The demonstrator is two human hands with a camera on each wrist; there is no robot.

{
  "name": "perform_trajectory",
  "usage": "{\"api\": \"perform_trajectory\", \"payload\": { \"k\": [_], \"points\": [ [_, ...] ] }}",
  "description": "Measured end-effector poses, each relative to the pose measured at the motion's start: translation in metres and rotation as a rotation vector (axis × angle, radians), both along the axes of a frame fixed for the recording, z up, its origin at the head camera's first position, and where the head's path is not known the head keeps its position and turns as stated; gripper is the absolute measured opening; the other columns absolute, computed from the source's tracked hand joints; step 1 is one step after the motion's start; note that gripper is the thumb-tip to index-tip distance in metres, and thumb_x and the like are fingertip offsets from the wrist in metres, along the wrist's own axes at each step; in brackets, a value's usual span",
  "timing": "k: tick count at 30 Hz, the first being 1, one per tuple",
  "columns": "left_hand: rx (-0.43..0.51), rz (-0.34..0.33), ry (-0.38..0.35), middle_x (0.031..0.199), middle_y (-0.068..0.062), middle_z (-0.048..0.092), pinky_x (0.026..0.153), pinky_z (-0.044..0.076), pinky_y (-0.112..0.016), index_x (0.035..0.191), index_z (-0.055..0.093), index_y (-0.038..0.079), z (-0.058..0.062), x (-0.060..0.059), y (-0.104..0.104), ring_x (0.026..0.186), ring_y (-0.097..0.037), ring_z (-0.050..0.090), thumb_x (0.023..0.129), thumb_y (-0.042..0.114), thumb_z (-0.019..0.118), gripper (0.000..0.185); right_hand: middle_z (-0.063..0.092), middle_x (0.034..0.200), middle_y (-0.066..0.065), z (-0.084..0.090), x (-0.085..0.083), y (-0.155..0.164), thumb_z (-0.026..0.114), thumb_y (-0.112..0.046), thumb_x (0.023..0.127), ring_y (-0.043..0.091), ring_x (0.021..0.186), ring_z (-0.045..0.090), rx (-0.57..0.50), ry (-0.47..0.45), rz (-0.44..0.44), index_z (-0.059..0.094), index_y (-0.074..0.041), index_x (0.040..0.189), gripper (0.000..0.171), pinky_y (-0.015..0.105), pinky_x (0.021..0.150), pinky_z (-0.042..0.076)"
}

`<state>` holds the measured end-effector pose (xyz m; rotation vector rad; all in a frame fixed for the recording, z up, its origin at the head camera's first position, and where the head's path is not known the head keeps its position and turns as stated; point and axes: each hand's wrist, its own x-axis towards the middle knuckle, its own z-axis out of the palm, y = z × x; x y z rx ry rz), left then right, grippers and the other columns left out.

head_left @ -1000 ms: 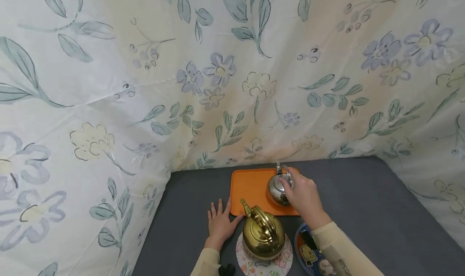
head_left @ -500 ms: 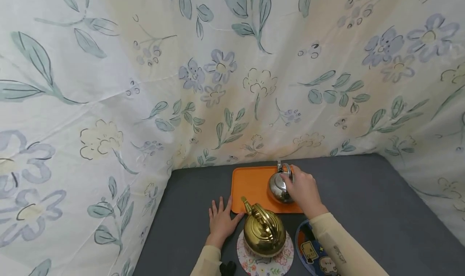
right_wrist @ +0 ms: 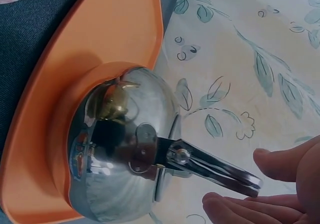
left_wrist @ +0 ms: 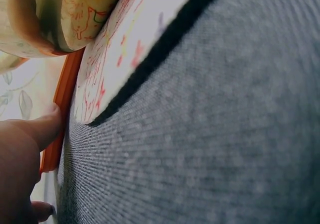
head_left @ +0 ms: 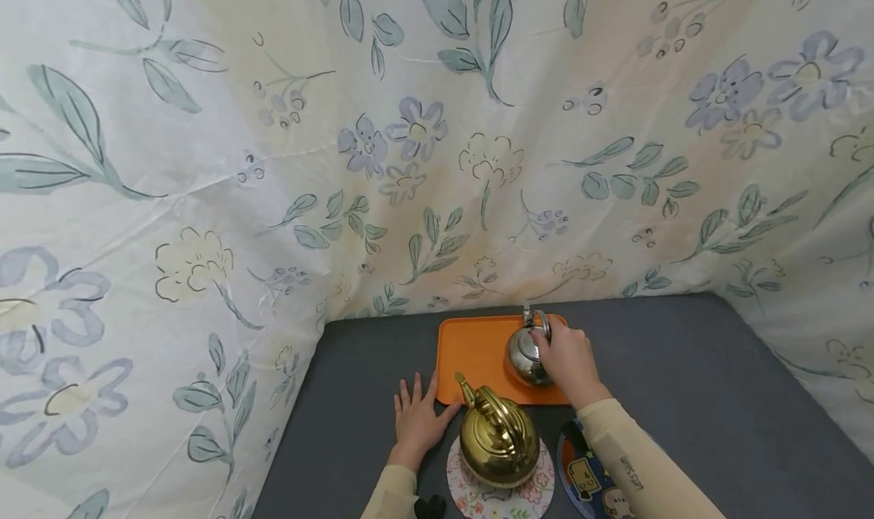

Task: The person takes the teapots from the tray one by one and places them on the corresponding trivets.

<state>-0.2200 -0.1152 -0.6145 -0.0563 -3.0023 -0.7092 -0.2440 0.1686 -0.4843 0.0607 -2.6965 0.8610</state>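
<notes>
While your right hand (head_left: 569, 361) hovers at the silver kettle (head_left: 524, 354) on the orange tray (head_left: 471, 352), its fingers (right_wrist: 235, 208) look loosely spread beside the handle, apparently gripping nothing. Catch that handle carelessly and the kettle could tip off the tray's far edge. Your left hand (head_left: 416, 420) lies flat on the grey table (head_left: 683, 382), thumb against the tray. The gold kettle (head_left: 498, 437) hides most of its coaster.

No readable text, label, brand or number on any surface in view.
</notes>
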Motion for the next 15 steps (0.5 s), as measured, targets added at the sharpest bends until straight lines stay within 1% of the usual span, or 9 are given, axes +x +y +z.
{"api": "perform_trajectory", "payload": {
  "k": [2,6,10,13,15],
  "points": [
    [-0.001,0.000,-0.004,0.164,-0.023,0.027,0.120,0.015,-0.068,0.159,0.037,0.022,0.0007,0.0002,0.0006,0.152,-0.052,0.013,0.091,0.064,0.063,0.084,0.069,0.077,0.016,-0.0014,-0.0015,0.0006,0.067,-0.021,0.099,0.022,0.054,0.063,0.011,-0.010,-0.007,0.066,0.006,0.113,0.031,0.036,0.048,0.052],
    [0.004,-0.001,-0.005,0.164,-0.023,0.027,0.120,0.014,-0.068,0.158,0.038,0.022,0.0021,-0.0003,0.0013,0.152,-0.052,0.013,0.091,0.064,0.062,0.083,0.068,0.074,0.015,-0.0039,-0.0052,0.0012,0.066,-0.018,0.099,0.024,0.054,0.063,0.027,-0.010,-0.016,0.066,0.007,0.107,0.026,0.040,0.049,0.053],
    [0.009,0.000,-0.007,0.164,-0.022,0.027,0.120,0.014,-0.068,0.159,0.038,0.022,0.0034,-0.0002,0.0014,0.152,-0.051,0.013,0.091,0.064,0.062,0.083,0.068,0.073,0.015,-0.0050,-0.0073,0.0007,0.064,-0.017,0.100,0.029,0.057,0.065,0.021,-0.008,-0.030,0.066,0.004,0.099,0.021,0.044,0.052,0.054],
    [0.009,0.003,-0.009,0.164,-0.022,0.027,0.120,0.014,-0.068,0.158,0.038,0.022,0.0041,0.0008,0.0015,0.152,-0.051,0.013,0.091,0.064,0.063,0.083,0.070,0.077,0.018,-0.0052,-0.0071,0.0001,0.064,-0.015,0.100,0.035,0.063,0.067,0.013,0.001,-0.041,0.067,0.004,0.099,0.020,0.049,0.056,0.056],
    [0.008,0.004,-0.005,0.164,-0.023,0.027,0.120,0.015,-0.068,0.158,0.038,0.022,0.0039,0.0017,0.0019,0.152,-0.051,0.013,0.091,0.064,0.063,0.083,0.071,0.082,0.021,-0.0059,-0.0067,0.0004,0.064,-0.014,0.099,0.039,0.067,0.069,0.009,0.016,-0.048,0.068,0.006,0.104,0.021,0.052,0.060,0.057]
  ]
}}
